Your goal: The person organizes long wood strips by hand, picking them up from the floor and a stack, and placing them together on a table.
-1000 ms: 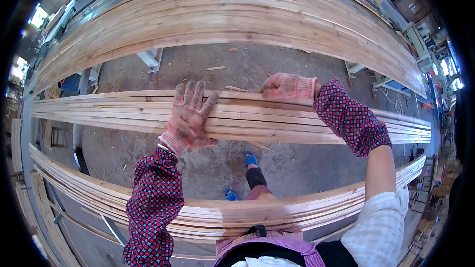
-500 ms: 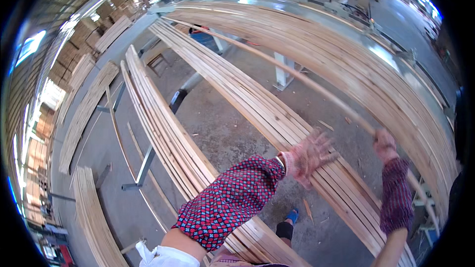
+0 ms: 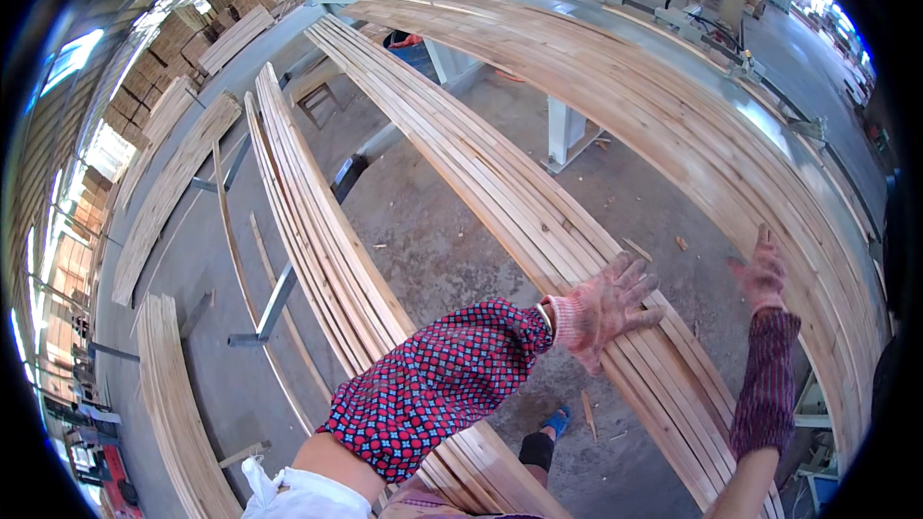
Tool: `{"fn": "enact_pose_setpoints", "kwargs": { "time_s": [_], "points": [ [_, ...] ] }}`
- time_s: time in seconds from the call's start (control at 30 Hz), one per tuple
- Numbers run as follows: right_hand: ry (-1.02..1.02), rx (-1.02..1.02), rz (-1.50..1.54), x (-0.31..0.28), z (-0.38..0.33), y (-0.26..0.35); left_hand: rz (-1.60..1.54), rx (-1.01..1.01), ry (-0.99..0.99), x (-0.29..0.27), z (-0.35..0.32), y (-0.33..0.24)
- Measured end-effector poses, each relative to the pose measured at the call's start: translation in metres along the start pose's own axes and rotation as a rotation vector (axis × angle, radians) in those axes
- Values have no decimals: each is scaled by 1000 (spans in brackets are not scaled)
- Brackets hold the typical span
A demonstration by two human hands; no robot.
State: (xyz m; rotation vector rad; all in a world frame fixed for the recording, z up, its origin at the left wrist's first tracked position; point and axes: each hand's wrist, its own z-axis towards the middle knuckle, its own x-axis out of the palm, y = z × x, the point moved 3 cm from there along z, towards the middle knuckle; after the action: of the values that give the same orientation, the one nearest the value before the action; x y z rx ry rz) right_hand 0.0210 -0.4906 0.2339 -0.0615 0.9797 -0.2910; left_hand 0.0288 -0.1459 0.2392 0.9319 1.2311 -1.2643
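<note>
My left hand (image 3: 604, 315), in a pinkish knit glove with grimy fingers, lies spread on top of the middle bundle of long wooden strips (image 3: 500, 194). My right hand (image 3: 762, 274), in a similar glove, is raised at the near edge of the wide layer of wooden strips (image 3: 663, 125) on the right. Its fingers point up and its thumb stands apart, with nothing in its grasp. Whether the fingertips touch that layer I cannot tell.
Another bundle of strips (image 3: 317, 221) runs to the left of the middle one, with stacked boards (image 3: 173, 404) farther left. A metal bracket (image 3: 269, 312) juts out near them. A white table leg (image 3: 567, 133) stands under the right layer. Wood scraps (image 3: 589, 413) litter the floor.
My right hand has let go of a single long strip, which no longer spans the gap beside the right layer. That hand has risen slightly, fingers extended. My left hand remains on the middle bundle.
</note>
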Motion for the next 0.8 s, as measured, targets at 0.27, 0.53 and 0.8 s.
{"fn": "enact_pose_setpoints", "kwargs": {
  "time_s": [0.27,0.53,0.8],
  "points": [
    [544,-53,229,38,-22,-32,116,-3,80,-7,11,-4],
    [1020,104,984,-48,-77,46,100,1,23,-19,3,-5],
    [276,7,-277,61,42,-39,43,15,-21,-5,-2,-3]
  ]
}}
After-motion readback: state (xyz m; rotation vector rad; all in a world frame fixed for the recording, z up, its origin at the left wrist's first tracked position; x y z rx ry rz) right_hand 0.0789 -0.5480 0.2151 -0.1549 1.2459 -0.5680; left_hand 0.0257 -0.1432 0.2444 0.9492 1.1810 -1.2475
